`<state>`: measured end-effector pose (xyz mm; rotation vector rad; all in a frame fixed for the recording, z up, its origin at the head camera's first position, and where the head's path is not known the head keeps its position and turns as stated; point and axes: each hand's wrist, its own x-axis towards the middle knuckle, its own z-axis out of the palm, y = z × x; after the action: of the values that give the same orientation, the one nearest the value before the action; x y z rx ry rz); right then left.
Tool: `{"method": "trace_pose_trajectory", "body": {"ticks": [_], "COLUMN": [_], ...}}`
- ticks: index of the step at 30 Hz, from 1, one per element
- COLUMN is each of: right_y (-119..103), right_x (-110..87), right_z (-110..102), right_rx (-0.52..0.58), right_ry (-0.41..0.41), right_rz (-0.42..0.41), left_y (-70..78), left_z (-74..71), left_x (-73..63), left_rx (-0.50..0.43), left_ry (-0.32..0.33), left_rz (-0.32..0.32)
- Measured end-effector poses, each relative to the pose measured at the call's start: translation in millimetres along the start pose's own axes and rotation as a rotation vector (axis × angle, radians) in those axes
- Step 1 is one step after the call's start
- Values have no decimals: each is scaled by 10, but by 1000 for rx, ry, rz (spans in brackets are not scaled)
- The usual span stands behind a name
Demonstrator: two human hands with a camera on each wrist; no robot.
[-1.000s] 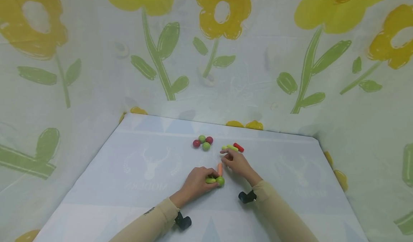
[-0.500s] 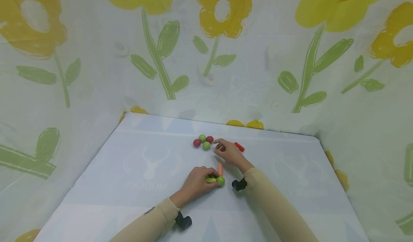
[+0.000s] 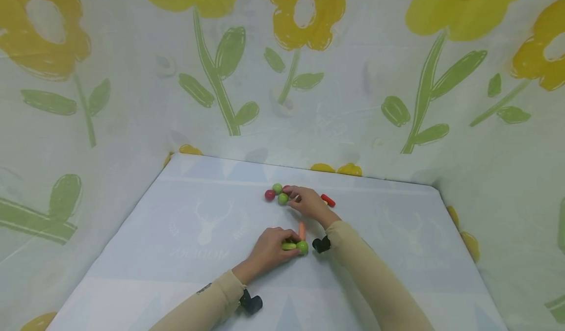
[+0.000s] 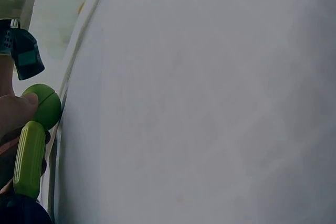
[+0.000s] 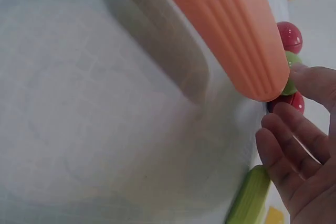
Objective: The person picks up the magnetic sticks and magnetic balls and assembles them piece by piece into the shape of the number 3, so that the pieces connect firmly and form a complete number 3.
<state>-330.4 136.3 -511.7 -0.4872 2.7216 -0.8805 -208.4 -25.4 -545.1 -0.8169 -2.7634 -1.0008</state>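
My left hand [image 3: 271, 247] pinches a green ball [image 3: 302, 247], its thumb on the ball in the left wrist view. A ribbed yellow-green rod [image 4: 29, 160] joins that ball and lies under the fingers. From the ball an orange rod [image 3: 302, 231] points away toward the back; it looms large in the right wrist view. My right hand [image 3: 310, 203] reaches over the loose balls, its thumb and fingers spread apart. Its fingertips overlap a red ball [image 3: 286, 189] at the right of the cluster. Beside it sit a green ball [image 3: 283, 199], another green ball [image 3: 277, 189] and a red ball [image 3: 269, 195].
Right of the cluster lies a red rod [image 3: 328, 200]. A loose yellow-green rod [image 5: 249, 198] shows below the right fingers in the right wrist view, mostly hidden by that hand in the head view. A flowered cloth wall [image 3: 335, 115] rises behind the white table [image 3: 176, 267].
My right hand has moved left and away from me, from beside the yellow-green and red rods to the ball cluster. My left hand keeps its hold on the green ball.
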Motion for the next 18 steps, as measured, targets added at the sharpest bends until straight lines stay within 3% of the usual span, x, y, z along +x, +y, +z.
{"method": "trace_pose_trajectory", "body": {"ticks": [7, 18], "right_y": [-53, -65], "right_x": [46, 83], "right_z": [-7, 31], "right_rx": [-41, -66], "right_ry": [-21, 6], "right_rz": [18, -19], "left_y": [-7, 16], "left_z": [12, -13], "left_x": [-4, -4], "left_rx": [-14, -18], "left_ry": [3, -5], "left_rz": [9, -6]}}
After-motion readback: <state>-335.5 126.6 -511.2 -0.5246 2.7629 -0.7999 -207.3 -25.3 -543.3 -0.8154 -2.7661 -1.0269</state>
